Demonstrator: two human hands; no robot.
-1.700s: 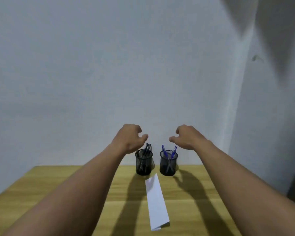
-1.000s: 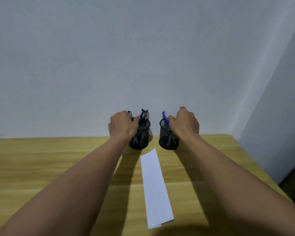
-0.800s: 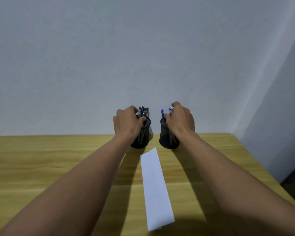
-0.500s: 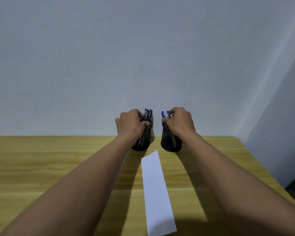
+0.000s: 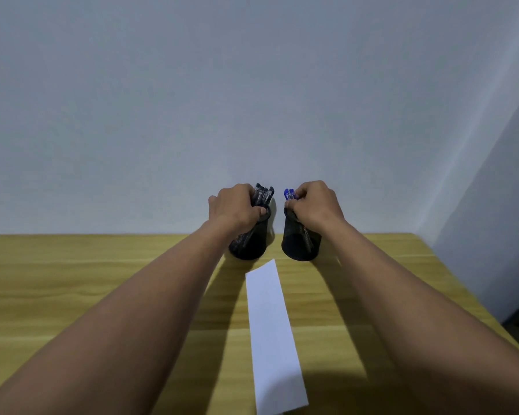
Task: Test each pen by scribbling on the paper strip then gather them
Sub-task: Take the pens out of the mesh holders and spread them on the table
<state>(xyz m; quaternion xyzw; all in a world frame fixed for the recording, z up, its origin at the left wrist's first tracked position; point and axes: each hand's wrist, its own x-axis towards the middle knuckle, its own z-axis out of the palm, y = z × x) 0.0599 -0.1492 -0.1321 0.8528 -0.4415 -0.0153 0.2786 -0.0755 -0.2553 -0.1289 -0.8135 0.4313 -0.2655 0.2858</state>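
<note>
Two black mesh pen cups stand side by side at the back of the wooden table. My left hand [image 5: 234, 209] is closed around a bunch of black pens [image 5: 263, 195] sticking out of the left cup [image 5: 250, 244]. My right hand [image 5: 315, 205] is closed around the blue pens [image 5: 289, 193] in the right cup [image 5: 295, 245]. Both cups lean slightly toward each other under the grip. A long white paper strip [image 5: 271, 330] lies flat on the table in front of the cups, between my forearms.
The wooden table [image 5: 72, 295] runs up to a plain pale wall. Its right edge [image 5: 474, 301] drops off beside a second wall forming a corner.
Both hands came down from above the cups and closed on the pens: left on the black bunch, right on the blue ones. The camera tilted down a little.
</note>
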